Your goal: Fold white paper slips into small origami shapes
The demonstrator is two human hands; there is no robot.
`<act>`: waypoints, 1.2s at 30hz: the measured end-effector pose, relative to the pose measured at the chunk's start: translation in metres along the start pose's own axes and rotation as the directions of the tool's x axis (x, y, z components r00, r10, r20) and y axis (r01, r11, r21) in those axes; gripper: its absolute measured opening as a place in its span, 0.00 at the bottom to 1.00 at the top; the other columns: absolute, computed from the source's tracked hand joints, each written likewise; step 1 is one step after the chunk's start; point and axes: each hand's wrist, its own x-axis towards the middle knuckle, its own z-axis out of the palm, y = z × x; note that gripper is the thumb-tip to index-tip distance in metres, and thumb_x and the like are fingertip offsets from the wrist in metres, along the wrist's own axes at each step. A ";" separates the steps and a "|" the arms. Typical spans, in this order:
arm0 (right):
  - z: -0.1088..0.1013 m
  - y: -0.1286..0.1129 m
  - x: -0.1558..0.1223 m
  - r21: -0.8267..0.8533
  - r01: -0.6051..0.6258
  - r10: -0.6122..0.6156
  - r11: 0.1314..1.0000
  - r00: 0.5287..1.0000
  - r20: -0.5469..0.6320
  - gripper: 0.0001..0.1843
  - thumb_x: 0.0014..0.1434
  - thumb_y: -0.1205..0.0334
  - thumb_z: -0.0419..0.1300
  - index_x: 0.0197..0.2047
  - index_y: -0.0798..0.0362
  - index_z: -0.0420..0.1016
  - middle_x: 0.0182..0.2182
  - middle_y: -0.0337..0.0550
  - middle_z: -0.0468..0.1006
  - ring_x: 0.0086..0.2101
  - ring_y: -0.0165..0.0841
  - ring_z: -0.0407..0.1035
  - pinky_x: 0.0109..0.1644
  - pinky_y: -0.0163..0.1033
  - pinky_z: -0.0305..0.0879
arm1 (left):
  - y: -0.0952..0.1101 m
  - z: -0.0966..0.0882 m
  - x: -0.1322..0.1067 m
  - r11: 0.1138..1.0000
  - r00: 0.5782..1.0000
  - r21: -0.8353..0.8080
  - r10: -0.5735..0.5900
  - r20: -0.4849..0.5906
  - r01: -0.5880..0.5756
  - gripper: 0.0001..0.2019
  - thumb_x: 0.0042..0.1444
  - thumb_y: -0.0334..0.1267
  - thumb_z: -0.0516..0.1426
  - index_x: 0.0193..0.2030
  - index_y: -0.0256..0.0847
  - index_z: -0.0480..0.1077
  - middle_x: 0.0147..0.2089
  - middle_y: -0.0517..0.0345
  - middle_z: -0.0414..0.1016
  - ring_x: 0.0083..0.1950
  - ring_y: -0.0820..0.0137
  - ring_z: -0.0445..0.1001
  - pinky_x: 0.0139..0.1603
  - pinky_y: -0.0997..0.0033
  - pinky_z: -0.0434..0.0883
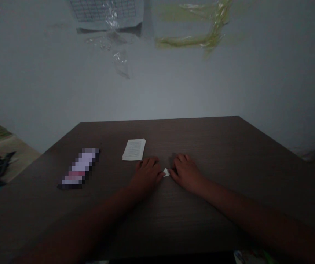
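Up at twelve o'clock stood the broad pale-grey plaster wall (pixel 179 88), and below it spread the dark brown wood-grain surface (pixel 201 135). Out at nine o'clock lay a slim dark-edged phone (pixel 81 165), its lit screen blurred into blocks.

And here was the action, right in the middle! The left hand (pixel 147 176) was down at the nine o'clock side, the right hand (pixel 187 174) at three, both low over the surface, fingers bent, thumbs turned inward. At ten o'clock, just beyond the left fingers, sat a neat stack of white printed paper sheets (pixel 134 149).

Smallest of all, between the two thumbs: a tiny white peaked piece of paper (pixel 166 172), on the surface. The thumbs were right at its edges, but whether the fingers had pinched it or merely framed it, I couldn't tell. It looked feather-light, thin and easily creased, likely stiffer if folded. The sound hold seemed to be at its lower corners, four and eight o'clock, with a gentle fingertip pinch.
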 end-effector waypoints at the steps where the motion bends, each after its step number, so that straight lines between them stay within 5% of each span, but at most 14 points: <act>1: -0.001 0.000 0.000 -0.001 -0.004 0.004 1.000 1.000 -0.001 0.10 0.88 0.51 0.71 0.57 0.49 0.89 0.62 0.62 0.87 0.64 0.61 0.81 0.72 0.68 0.80 | 0.000 -0.002 0.001 1.000 1.000 0.002 0.002 0.010 -0.002 0.05 0.86 0.37 0.66 0.57 0.45 0.87 0.83 0.39 0.84 0.84 0.37 0.80 0.87 0.29 0.77; 10: -0.005 0.002 0.001 0.007 -0.012 0.012 1.000 1.000 0.003 0.10 0.87 0.52 0.72 0.60 0.49 0.87 0.67 0.64 0.87 0.68 0.62 0.81 0.73 0.68 0.82 | -0.009 -0.024 0.001 0.999 0.994 -0.027 0.031 0.109 -0.028 0.05 0.83 0.31 0.69 0.60 0.42 0.83 0.84 0.38 0.83 0.85 0.41 0.81 0.90 0.32 0.76; 15: -0.004 0.002 0.001 0.000 -0.008 0.008 1.000 1.000 0.009 0.10 0.87 0.52 0.73 0.59 0.49 0.88 0.66 0.62 0.87 0.68 0.61 0.81 0.73 0.65 0.80 | -0.022 -0.023 -0.003 0.966 0.968 -0.102 0.246 0.057 -0.239 0.18 0.80 0.26 0.67 0.70 0.44 0.86 0.81 0.42 0.87 0.84 0.46 0.84 0.90 0.42 0.78; 19: -0.003 0.003 0.002 -0.007 -0.013 0.013 1.000 1.000 -0.010 0.09 0.86 0.53 0.74 0.58 0.49 0.88 0.64 0.61 0.88 0.66 0.59 0.81 0.71 0.62 0.80 | -0.019 -0.017 -0.002 0.930 0.928 -0.084 0.364 0.083 -0.357 0.22 0.79 0.24 0.64 0.71 0.44 0.89 0.74 0.45 0.94 0.79 0.47 0.88 0.90 0.34 0.77; 36: -0.017 0.019 0.005 0.139 -0.034 0.023 0.990 0.997 0.076 0.12 0.80 0.55 0.81 0.58 0.47 0.86 0.68 0.58 0.88 0.68 0.57 0.81 0.76 0.62 0.79 | -0.001 -0.026 -0.020 0.945 0.940 0.105 0.289 0.181 -0.310 0.23 0.82 0.32 0.72 0.79 0.49 0.89 0.83 0.49 0.90 0.83 0.44 0.87 0.97 0.23 0.68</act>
